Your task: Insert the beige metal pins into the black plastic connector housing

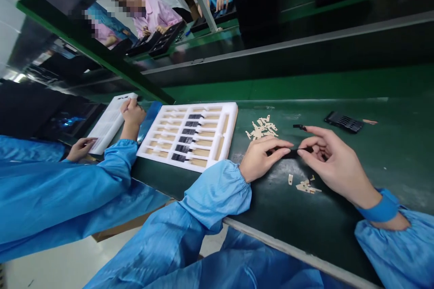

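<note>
Both the left hand [262,156] and right hand [334,160], nearly closed at the tips, pinch a small black part [290,154] right of the white tray [232,119]. Light, even pressure should keep it steady. Near the tray lie beige chips [262,127]; farther right, a slotted black block [344,122].

A white tray [233,115] at 9 o'clock and a pale heap [261,129] at 12 crowd the person's left hand [262,154]; scattered bits [305,187] lie at 4. Bare green worktop [402,158] opens at 3 o'clock from the right hand [334,158], a black slotted piece [343,122] obstructing 1.
</note>
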`<state>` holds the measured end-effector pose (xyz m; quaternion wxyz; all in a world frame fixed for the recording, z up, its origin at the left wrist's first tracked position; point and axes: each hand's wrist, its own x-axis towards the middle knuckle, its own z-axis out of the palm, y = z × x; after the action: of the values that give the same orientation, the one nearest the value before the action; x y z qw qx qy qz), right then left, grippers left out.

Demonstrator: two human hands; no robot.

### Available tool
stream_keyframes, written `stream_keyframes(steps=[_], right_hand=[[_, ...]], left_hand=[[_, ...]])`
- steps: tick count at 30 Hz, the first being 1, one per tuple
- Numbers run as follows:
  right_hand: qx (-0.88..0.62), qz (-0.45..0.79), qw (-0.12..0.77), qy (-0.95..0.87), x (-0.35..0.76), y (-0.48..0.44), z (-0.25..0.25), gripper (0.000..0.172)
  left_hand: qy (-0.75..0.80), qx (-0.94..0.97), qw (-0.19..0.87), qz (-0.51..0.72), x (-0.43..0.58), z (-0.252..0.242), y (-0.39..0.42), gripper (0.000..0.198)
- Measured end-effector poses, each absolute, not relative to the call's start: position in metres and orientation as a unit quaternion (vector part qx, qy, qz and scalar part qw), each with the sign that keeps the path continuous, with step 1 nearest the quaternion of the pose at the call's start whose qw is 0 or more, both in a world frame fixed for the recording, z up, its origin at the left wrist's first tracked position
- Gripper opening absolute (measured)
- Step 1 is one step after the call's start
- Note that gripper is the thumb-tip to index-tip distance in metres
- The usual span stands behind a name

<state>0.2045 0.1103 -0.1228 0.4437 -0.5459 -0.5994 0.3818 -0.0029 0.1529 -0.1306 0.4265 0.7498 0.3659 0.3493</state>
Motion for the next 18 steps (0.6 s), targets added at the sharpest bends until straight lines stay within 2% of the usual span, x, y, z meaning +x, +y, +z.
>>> stream_keyframes(steps=[2,8,10,13,15,18], right_hand=[[-0.542,0.386,0.461,-0.588,0.203,0.109,-0.123,0.050],[-0.529,0.410,0.495,-0.555,0.201,0.111,-0.126,0.050],[-0.540,0.379,0.519,-0.543,0.202,0.112,-0.125,0.049],[-0.557,0.353,0.533,-0.531,0.202,0.113,-0.123,0.028],[-0.565,0.360,0.504,-0.545,0.201,0.111,-0.123,0.015],[-0.581,0.374,0.451,-0.565,0.199,0.108,-0.125,0.014]], left_hand=[[0.375,0.739,0.458,0.321,-0.001,-0.131,0.150,0.026],[0.382,0.574,0.672,0.268,0.008,-0.134,0.142,0.046],[0.396,0.536,0.697,0.266,0.009,-0.134,0.143,0.049],[0.409,0.511,0.706,0.269,0.008,-0.134,0.146,0.050],[0.412,0.506,0.707,0.273,0.008,-0.134,0.146,0.048],[0.415,0.497,0.711,0.275,0.009,-0.133,0.146,0.047]])
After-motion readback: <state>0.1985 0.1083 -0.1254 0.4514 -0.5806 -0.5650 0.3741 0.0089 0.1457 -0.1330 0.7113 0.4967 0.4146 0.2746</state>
